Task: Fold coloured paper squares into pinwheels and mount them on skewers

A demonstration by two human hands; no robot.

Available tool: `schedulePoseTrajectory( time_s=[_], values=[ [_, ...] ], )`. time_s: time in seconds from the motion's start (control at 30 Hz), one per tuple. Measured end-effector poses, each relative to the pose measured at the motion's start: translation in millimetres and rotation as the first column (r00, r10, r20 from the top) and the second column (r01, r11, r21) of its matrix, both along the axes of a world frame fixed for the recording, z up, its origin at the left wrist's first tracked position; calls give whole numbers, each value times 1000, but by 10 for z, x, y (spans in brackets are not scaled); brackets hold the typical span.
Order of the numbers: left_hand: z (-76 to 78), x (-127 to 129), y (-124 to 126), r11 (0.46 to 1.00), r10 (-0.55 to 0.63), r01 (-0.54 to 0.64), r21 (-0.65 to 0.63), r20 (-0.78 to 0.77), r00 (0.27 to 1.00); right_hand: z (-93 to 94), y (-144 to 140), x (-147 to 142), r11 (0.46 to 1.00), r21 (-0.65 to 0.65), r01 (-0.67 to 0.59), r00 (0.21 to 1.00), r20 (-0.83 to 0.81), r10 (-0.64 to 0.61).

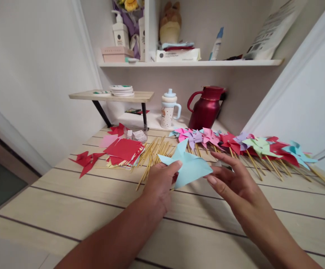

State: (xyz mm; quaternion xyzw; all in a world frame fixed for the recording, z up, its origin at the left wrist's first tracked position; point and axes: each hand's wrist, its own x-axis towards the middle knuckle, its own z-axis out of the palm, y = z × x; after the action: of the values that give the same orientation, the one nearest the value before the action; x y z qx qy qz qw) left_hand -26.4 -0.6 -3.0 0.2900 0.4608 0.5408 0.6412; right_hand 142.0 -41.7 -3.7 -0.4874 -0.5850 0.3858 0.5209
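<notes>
A light blue paper pinwheel is held above the table, its blades folded toward the middle. My left hand grips it from the lower left, with the thumb pressed on its front and the other fingers hidden behind. My right hand is at the pinwheel's right tip, fingers spread and thumb apart; the fingertips are close to that tip, and I cannot tell whether they touch it. Behind the pinwheel lies a loose bundle of thin wooden sticks. A stack of red paper squares lies to their left.
Several finished pinwheels on sticks lie along the table's right back. Red folded paper is at the left. A small raised shelf bears white tape rolls. A cup and a red jug stand at the back.
</notes>
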Motion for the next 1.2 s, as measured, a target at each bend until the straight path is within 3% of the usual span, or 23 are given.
schedulePoseTrajectory(
  time_s=[0.27, 0.47, 0.7, 0.9, 1.1, 1.2],
  values=[
    [34, 25, -54, 999, -27, 28, 43, -35, 999, -9, 42, 106, 981, 111, 161, 985, -75, -153],
    [63, 13, -67, 999, -45, 45, 3, -69, 997, 12, 57, 171, 970, 210, 119, 988, 70, -137],
    [105, 9, -93, 981, -196, 196, -7, -57, 979, 50, 61, 228, 997, 70, -25, 995, 94, 18],
    [74, -36, -69, 969, -245, 243, -37, -69, 967, 102, 75, 276, 997, 2, -76, 995, 69, 76],
    [72, -77, -46, 921, -386, 385, -58, 1, 923, 53, 106, 314, 973, -122, -198, 976, 66, 207],
    [62, -89, -37, 912, -403, 402, -76, 9, 915, 35, 109, 327, 972, -128, -195, 978, 53, 203]
  ],
)
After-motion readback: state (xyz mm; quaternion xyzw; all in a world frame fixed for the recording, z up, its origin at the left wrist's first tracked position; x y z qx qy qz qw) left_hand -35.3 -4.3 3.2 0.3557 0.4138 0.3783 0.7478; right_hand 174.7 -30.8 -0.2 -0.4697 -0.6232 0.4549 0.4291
